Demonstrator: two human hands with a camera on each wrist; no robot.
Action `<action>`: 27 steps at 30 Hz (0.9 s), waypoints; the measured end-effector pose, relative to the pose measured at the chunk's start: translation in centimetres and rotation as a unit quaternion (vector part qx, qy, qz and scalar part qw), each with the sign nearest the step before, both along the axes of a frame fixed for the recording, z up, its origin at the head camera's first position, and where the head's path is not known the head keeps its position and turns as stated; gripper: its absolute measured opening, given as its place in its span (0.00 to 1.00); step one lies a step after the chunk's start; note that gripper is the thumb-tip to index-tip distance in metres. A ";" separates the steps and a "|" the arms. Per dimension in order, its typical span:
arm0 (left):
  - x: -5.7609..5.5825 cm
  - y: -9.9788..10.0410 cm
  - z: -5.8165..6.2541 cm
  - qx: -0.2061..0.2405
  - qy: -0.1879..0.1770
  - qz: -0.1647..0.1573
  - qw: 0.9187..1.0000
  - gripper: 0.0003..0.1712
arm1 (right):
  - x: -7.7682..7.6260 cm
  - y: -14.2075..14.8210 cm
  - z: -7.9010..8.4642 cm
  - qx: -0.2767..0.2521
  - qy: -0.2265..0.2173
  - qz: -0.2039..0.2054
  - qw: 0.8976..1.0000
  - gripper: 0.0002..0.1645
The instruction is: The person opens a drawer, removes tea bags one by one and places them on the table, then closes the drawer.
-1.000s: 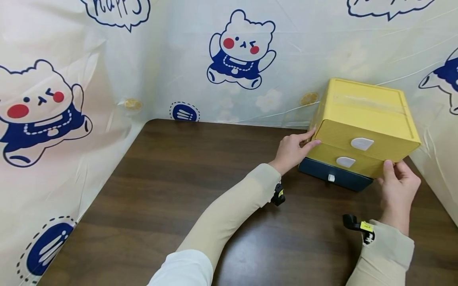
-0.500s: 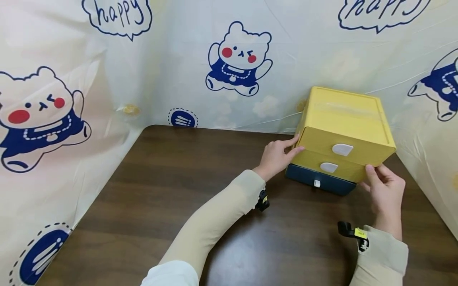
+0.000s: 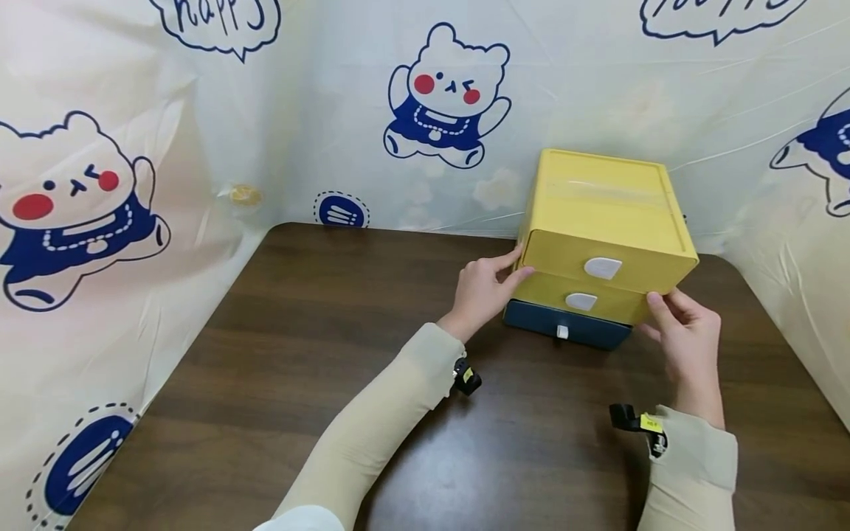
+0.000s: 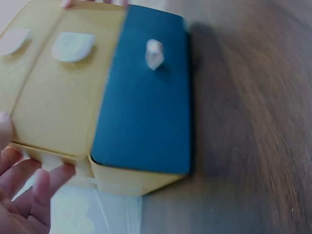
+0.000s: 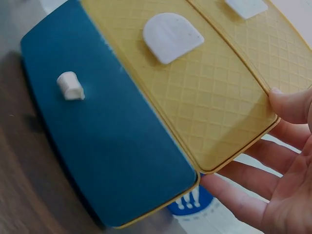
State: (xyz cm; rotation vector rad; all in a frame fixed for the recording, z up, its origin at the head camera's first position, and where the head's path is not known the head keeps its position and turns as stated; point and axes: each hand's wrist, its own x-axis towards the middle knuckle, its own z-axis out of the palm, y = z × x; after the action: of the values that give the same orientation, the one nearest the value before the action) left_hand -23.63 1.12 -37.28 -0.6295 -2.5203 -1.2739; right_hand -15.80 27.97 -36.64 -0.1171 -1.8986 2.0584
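A yellow drawer organizer (image 3: 607, 203) sits toward the back right of the table, its front facing me. Two yellow drawer fronts with white tab pulls are stacked above a dark blue drawer (image 3: 564, 324) with a small white pull (image 3: 562, 332). All three drawers are closed. My left hand (image 3: 479, 296) grips the left side, thumb at the front edge and fingers along the side wall. On the opposite side, my right hand (image 3: 690, 341) holds the right edge the same way; the right wrist view shows its thumb on a yellow front (image 5: 219, 92).
The dark brown wooden table (image 3: 299, 332) stretches to the left and front of the organizer. A pale curtain with printed cartoon bears (image 3: 446, 96) hangs behind it and along both sides.
The organizer has shifted left along the back of the table, with both hands moving along on its sides. The head view has tilted slightly down and back up.
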 end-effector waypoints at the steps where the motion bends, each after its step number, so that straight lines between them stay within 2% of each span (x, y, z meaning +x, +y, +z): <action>1: 0.1 -0.3 0.0 0.003 -0.002 0.008 1.000 0.28 | -0.1 -0.2 0.0 0.005 0.003 0.007 1.000 0.22; 4: 0.3 -1.3 0.0 0.011 -0.006 0.030 0.999 0.28 | -0.4 -1.0 -0.1 0.026 0.007 0.024 0.999 0.22; 9: 0.7 -2.7 0.0 0.011 -0.005 0.047 0.999 0.28 | -1.0 -2.2 0.0 0.054 -0.008 0.026 0.998 0.23; 16: 1.2 -4.7 0.4 0.023 0.002 0.084 0.996 0.27 | -2.2 -4.0 0.2 0.070 -0.003 0.051 0.996 0.25; 21: 1.6 -6.0 0.7 0.028 -0.021 0.106 0.994 0.27 | -2.9 -5.3 0.0 0.076 0.014 0.062 0.995 0.23; 27: 1.8 -7.5 0.9 0.038 -0.036 0.149 0.987 0.26 | -4.0 -7.2 -0.3 0.113 0.023 0.059 0.992 0.23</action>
State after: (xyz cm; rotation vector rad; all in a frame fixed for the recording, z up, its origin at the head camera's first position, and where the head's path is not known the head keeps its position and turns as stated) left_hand -21.85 -6.37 -36.40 -0.1820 -2.4890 -1.2935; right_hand -19.84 20.77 -36.90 0.0983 -2.1393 1.8833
